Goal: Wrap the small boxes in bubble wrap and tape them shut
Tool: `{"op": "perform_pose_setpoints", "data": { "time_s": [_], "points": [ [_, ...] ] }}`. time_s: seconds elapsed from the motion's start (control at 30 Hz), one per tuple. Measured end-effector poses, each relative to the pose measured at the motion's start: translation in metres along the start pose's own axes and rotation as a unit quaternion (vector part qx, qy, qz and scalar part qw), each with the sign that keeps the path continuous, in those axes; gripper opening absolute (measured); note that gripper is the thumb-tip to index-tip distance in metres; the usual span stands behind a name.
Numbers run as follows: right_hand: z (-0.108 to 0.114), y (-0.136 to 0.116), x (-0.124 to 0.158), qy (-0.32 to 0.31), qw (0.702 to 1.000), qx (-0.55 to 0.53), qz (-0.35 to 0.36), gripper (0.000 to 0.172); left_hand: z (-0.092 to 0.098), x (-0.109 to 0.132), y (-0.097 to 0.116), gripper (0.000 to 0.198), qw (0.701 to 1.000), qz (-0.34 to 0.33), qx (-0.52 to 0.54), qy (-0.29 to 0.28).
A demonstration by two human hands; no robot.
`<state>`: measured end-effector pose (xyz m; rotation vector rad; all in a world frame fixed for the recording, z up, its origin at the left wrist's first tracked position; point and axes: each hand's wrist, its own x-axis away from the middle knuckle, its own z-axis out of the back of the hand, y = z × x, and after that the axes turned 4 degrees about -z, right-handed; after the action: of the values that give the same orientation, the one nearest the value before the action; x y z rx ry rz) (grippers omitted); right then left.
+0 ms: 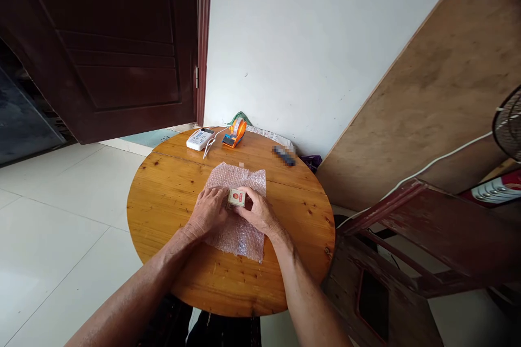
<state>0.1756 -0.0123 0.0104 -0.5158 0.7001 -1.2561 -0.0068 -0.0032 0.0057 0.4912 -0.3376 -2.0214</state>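
A sheet of bubble wrap (238,179) lies flat in the middle of a round wooden table (171,195). On it sits a small tan box with a red label (236,197). My left hand (207,216) rests on the wrap with its fingers curled against the box's left side. My right hand (259,211) grips the box from the right, thumb and fingers pressed on it. Both forearms reach in from the bottom of the view.
At the table's far edge stand an orange tape dispenser (235,134), a white device with a cord (200,138) and a dark bar-shaped object (284,155). A dark red wooden chair (411,260) stands close on the right, a large board (443,92) leans on the wall, and a dark door (122,49) is behind.
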Motion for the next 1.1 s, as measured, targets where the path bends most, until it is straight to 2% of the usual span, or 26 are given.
{"op": "perform_pose_setpoints", "data": {
  "time_s": [0.17,0.33,0.43,0.57,0.63,0.7,0.77,0.8,0.83,0.87,0.93,1.03,1.07,1.1],
  "points": [
    [0.001,-0.006,0.001,-0.003,1.000,0.005,-0.018,0.043,0.001,0.000,-0.001,0.058,1.000,-0.002,-0.005,-0.004],
    [0.005,-0.003,0.001,-0.022,0.998,-0.056,-0.017,0.067,0.001,-0.001,0.000,0.055,1.000,0.009,0.004,0.008],
    [0.016,-0.005,-0.001,-0.018,0.995,-0.098,-0.033,0.061,0.000,-0.002,-0.001,0.053,1.000,0.016,0.012,0.022],
    [0.044,-0.018,0.013,0.055,0.992,-0.108,-0.019,0.040,0.000,-0.004,-0.002,0.055,0.998,0.041,0.020,0.035],
    [0.060,-0.017,0.035,0.139,0.985,-0.099,-0.009,0.032,0.001,-0.005,-0.002,0.054,0.998,0.042,0.026,0.043],
    [0.076,-0.001,0.068,0.282,0.954,-0.095,-0.032,0.030,0.002,-0.004,-0.003,0.051,0.997,0.038,0.037,0.055],
    [0.090,0.033,0.112,0.433,0.891,-0.099,-0.091,0.033,0.002,-0.003,-0.004,0.047,0.996,0.031,0.046,0.076],
    [0.096,0.055,0.136,0.493,0.855,-0.084,-0.140,0.036,0.002,-0.003,-0.005,0.045,0.994,0.029,0.049,0.088],
    [0.102,0.078,0.161,0.523,0.826,-0.060,-0.203,0.040,0.001,-0.002,-0.007,0.044,0.993,0.026,0.052,0.100],
    [0.106,0.102,0.186,0.536,0.798,-0.033,-0.273,0.042,0.000,-0.002,-0.008,0.043,0.992,0.024,0.055,0.111],
    [0.111,0.145,0.233,0.503,0.741,-0.010,-0.444,0.040,-0.003,-0.001,-0.010,0.042,0.990,0.017,0.062,0.126],
    [0.109,0.190,0.282,0.470,0.674,-0.012,-0.570,0.036,-0.006,-0.001,-0.012,0.041,0.989,0.005,0.071,0.132],
    [0.108,0.199,0.290,0.460,0.662,0.000,-0.591,0.038,-0.006,-0.002,-0.012,0.041,0.989,0.005,0.071,0.132],
    [0.107,0.206,0.295,0.462,0.675,0.013,-0.575,0.041,-0.006,-0.002,-0.012,0.041,0.989,0.009,0.071,0.132]
  ]
}}
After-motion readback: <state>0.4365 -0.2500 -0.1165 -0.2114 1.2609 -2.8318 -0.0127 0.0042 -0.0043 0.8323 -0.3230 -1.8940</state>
